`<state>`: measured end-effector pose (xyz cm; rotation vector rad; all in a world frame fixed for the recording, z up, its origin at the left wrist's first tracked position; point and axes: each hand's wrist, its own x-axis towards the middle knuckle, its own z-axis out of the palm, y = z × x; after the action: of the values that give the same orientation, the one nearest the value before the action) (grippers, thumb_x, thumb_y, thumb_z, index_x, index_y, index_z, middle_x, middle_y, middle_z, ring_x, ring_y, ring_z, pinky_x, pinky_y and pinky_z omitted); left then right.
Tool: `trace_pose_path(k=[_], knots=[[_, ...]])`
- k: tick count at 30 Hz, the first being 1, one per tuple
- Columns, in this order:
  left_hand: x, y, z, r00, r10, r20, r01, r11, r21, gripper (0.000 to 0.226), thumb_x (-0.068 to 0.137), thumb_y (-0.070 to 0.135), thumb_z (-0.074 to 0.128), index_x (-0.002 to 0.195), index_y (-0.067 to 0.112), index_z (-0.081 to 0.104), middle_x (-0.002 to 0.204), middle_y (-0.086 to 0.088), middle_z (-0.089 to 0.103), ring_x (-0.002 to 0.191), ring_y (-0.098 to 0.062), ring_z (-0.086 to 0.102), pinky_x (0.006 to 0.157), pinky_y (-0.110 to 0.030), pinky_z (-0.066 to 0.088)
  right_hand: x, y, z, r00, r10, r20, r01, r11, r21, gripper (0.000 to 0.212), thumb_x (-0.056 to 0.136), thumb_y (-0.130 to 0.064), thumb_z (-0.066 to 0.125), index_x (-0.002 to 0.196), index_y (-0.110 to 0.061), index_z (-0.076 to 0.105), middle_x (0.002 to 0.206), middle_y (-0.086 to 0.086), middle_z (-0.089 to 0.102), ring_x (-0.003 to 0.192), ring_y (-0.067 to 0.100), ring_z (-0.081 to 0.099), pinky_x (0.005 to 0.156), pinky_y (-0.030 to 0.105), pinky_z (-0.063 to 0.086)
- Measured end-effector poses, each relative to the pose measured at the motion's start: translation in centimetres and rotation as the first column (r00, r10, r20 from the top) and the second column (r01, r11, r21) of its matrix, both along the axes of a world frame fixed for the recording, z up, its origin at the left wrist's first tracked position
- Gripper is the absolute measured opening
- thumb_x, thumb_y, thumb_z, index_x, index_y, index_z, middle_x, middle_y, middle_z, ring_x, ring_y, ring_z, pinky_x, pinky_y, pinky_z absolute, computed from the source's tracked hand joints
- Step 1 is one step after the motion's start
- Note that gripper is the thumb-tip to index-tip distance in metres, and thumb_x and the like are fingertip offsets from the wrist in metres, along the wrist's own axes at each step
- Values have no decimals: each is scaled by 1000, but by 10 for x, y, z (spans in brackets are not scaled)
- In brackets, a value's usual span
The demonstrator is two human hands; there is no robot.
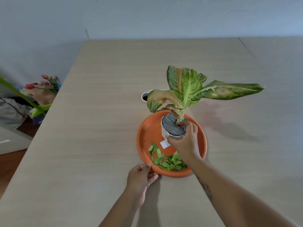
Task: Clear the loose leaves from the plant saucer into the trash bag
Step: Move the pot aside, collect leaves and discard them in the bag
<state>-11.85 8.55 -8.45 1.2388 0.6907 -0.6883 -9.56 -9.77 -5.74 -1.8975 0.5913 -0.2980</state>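
An orange round saucer [147,131] lies on the table, with several loose green leaves [167,160] piled along its near side. A white pot [172,126] with a big-leaved plant [188,89] stands in the saucer's far half. My right hand [183,140] wraps around the pot's near rim. My left hand [141,176] pinches the saucer's near-left rim between thumb and fingers. No trash bag is recognisable in view.
The beige wooden table [98,112] stretches far and wide around the saucer. A small white cup [145,96] stands behind the plant. Off the table's left edge lie a bunch of tulips [44,89] and grey bags [11,110].
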Motion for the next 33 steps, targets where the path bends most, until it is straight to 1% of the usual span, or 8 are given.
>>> trace_pose_path(k=[10, 13, 15, 18, 23, 27, 29, 33], knots=[[-1, 0, 4, 1000, 3, -6, -3, 1000, 1, 17, 94, 16, 61, 91, 0, 57, 86, -22, 71, 80, -30, 71, 70, -33, 62, -2, 1, -22, 998, 57, 34, -54, 996, -77, 64, 66, -34, 85, 115, -31, 44, 124, -11, 35, 108, -11, 45, 84, 7, 46], [1, 1, 7, 987, -78, 138, 38, 961, 275, 15, 92, 22, 63, 98, 11, 55, 89, -15, 71, 71, -25, 70, 66, -36, 60, -7, -5, -19, 996, 85, 10, -84, 994, -65, 73, 64, -35, 86, 121, -33, 41, 128, -11, 35, 110, 2, 47, 86, 12, 46], [5, 5, 8, 891, -272, 363, 27, 830, 557, 18, 87, 28, 67, 97, 22, 53, 88, -6, 65, 72, -19, 63, 63, -32, 52, -14, -13, -18, 998, 66, -12, -67, 997, -36, 83, 62, -40, 87, 127, -36, 36, 132, -12, 37, 115, 5, 48, 89, 18, 46], [22, 3, 8, 539, -669, 511, 57, 635, 770, 24, 82, 31, 70, 101, 28, 56, 94, 6, 55, 88, -14, 54, 74, -27, 47, -26, -23, -18, 995, -70, -72, 75, 995, 73, 82, 64, -38, 86, 130, -34, 37, 132, -12, 42, 115, 12, 51, 94, 33, 49], [61, -25, 9, 135, -989, 60, 186, 85, 979, 82, 74, 63, 64, 141, 22, 40, 149, -6, 37, 137, -29, 31, 111, -38, 30, -39, -33, -19, 933, 121, -339, -184, 970, -159, 62, 74, -30, 77, 129, -21, 48, 125, -4, 46, 120, 18, 46, 95, 28, 41], [71, -36, 3, -36, -963, -266, 324, -263, 909, 114, 67, 80, 55, 154, 31, 0, 164, -9, -8, 149, -35, 1, 121, -45, 8, -44, -29, -23, 746, 339, -573, -584, 746, -321, 74, 72, -41, 74, 139, -27, 44, 141, -4, 40, 125, 27, 36, 105, 36, 35], [66, -39, 0, -32, -963, -267, 338, -262, 904, 109, 70, 73, 59, 154, 29, 5, 163, -10, -3, 148, -37, 5, 119, -46, 14, -46, -26, -25, 709, 348, -613, -655, 648, -389, 64, 76, -42, 71, 135, -29, 48, 137, -4, 41, 117, 26, 37, 100, 38, 40], [51, -36, -9, -35, -999, 42, 323, 28, 946, 57, 82, 37, 67, 134, 19, 49, 135, -3, 43, 127, -26, 37, 104, -38, 40, -51, -29, -31, 726, 377, -575, -646, 660, -383, 41, 81, -24, 67, 121, -24, 59, 120, 1, 48, 106, 28, 47, 93, 36, 42]])
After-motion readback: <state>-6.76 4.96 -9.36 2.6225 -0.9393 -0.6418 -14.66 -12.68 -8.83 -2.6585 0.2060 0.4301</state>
